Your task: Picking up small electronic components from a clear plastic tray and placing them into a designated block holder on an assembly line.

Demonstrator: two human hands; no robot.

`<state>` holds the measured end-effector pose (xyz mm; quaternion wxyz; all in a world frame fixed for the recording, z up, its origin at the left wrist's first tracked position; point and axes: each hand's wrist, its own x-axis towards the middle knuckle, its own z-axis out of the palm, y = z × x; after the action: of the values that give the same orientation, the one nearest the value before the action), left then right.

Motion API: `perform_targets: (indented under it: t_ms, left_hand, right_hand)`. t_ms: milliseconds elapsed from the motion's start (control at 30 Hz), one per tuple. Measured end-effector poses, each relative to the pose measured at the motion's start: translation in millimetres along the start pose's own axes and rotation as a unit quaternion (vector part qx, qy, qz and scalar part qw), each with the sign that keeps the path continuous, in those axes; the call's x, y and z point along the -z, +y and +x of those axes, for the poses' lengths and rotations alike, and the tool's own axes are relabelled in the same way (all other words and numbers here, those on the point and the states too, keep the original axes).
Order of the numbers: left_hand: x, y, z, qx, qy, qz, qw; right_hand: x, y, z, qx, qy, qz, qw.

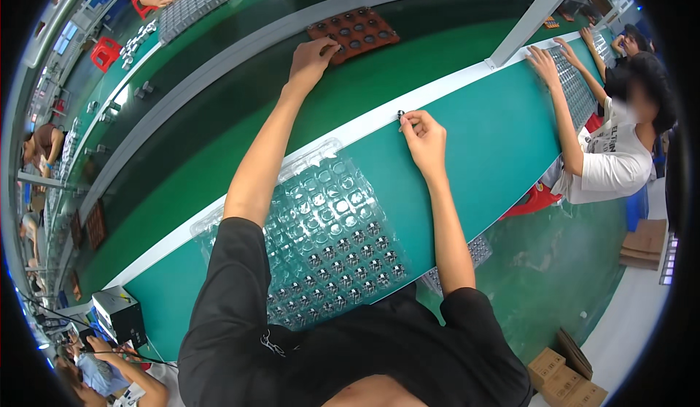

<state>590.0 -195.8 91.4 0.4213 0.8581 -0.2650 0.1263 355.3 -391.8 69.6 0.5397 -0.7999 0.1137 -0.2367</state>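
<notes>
My left hand (313,63) reaches out over the green belt. Its fingers are pinched together at the near left edge of a reddish-brown tray (355,51) with rows of round dark parts in its pockets. What those fingertips grip, if anything, is too small to make out. My right hand (426,142) is raised over the green table and pinches a small dark, shiny round part (401,115) between thumb and fingertips. In front of my body lies a clear plastic blister tray (299,210). Its nearer pockets hold several small black-and-silver parts (350,265); the farther pockets look unfilled.
A white rail (372,121) divides the table (474,130) from the belt (248,145), and a grey post (532,21) rises from it. To the right a person (612,130) works at another tray. A black-and-white box (119,316) stands at the table's left end.
</notes>
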Motion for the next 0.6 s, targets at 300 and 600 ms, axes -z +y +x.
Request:
perform_targets:
  t_ms: [300, 600]
  left_hand:
    - [-0.7, -2.0, 2.8, -0.003, -0.015, 0.098, 0.995]
    - [5.9, -2.5, -3.3, -0.081, -0.042, 0.186, 0.978]
  right_hand:
    - [-0.2, 2.7, 2.9, 0.0, 0.009, 0.007, 1.0]
    - [-1.5, -0.6, -0.1, -0.003, -0.008, -0.041, 0.999]
